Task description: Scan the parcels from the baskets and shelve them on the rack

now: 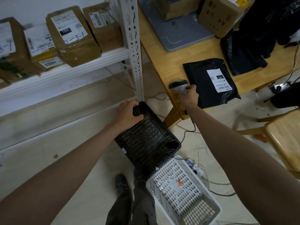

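One black parcel (211, 82) lies on the desk (162, 62) just right of the right hand (189, 96), which grips the scanner (179, 86). Left hand (128, 113) grips the black basket (146, 137) rim, lower centre.

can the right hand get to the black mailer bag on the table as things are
Probably yes, but not freely: the right hand grips the scanner right beside the black mailer bag, with nothing between them. It would likely need to set the scanner down first to grasp the bag.
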A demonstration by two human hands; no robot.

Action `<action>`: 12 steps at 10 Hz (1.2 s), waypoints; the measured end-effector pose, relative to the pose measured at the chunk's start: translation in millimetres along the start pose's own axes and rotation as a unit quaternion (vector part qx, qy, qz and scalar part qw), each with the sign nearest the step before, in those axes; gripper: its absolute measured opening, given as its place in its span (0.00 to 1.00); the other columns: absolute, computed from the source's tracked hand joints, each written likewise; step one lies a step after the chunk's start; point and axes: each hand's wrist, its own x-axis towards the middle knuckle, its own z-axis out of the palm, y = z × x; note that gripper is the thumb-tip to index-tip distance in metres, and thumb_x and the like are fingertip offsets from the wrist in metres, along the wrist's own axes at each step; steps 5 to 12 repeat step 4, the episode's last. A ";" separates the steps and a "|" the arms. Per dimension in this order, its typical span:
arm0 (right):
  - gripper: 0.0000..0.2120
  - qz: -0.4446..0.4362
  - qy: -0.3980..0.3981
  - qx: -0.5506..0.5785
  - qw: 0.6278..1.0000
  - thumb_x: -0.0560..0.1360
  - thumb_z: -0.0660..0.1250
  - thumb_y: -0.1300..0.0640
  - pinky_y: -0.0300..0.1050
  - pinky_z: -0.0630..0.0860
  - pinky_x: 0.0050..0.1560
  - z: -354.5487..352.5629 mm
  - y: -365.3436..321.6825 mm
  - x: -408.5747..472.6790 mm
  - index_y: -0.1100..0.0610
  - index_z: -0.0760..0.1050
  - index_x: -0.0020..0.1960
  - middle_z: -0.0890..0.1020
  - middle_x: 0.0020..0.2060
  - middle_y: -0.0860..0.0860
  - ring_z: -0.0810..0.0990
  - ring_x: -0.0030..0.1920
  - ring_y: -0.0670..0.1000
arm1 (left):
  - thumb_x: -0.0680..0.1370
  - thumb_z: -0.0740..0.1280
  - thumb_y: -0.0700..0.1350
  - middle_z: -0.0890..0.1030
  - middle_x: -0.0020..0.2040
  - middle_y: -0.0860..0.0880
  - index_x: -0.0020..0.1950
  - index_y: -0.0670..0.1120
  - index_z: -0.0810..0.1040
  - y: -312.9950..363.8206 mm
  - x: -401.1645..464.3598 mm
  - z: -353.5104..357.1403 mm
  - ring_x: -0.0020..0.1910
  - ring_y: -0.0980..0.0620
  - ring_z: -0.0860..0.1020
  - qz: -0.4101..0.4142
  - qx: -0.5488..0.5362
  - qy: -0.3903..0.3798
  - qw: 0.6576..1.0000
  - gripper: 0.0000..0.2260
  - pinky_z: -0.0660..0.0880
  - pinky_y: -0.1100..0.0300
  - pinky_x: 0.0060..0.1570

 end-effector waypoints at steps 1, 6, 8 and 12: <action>0.17 0.017 0.005 0.016 1.000 0.83 0.62 0.52 0.55 0.80 0.55 -4.5 -4.8 -1.4 0.58 0.65 0.68 0.77 0.60 0.59 0.80 0.57 0.59 | 0.77 0.72 0.53 0.74 0.69 0.46 0.70 0.48 0.72 1.8 -1.1 -1.5 0.69 0.46 0.68 0.003 0.004 0.001 1.000 0.24 0.65 0.58 0.57; 0.20 -0.040 0.032 0.033 0.998 0.79 0.70 0.60 0.45 0.77 0.51 -14.3 -18.8 -31.1 0.60 0.68 0.68 0.76 0.61 0.57 0.77 0.57 0.53 | 0.77 0.72 0.53 0.73 0.69 0.47 0.69 0.48 0.72 8.2 -17.0 -16.0 0.67 0.47 0.68 0.017 -0.009 0.026 0.999 0.23 0.67 0.55 0.59; 0.20 -0.040 0.032 0.033 0.998 0.79 0.70 0.60 0.45 0.77 0.51 -14.3 -18.8 -31.1 0.60 0.68 0.68 0.76 0.61 0.57 0.77 0.57 0.53 | 0.77 0.72 0.53 0.73 0.69 0.47 0.69 0.48 0.72 8.2 -17.0 -16.0 0.67 0.47 0.68 0.017 -0.009 0.026 0.999 0.23 0.67 0.55 0.59; 0.20 -0.040 0.032 0.033 0.998 0.79 0.70 0.60 0.45 0.77 0.51 -14.3 -18.8 -31.1 0.60 0.68 0.68 0.76 0.61 0.57 0.77 0.57 0.53 | 0.77 0.72 0.53 0.73 0.69 0.47 0.69 0.48 0.72 8.2 -17.0 -16.0 0.67 0.47 0.68 0.017 -0.009 0.026 0.999 0.23 0.67 0.55 0.59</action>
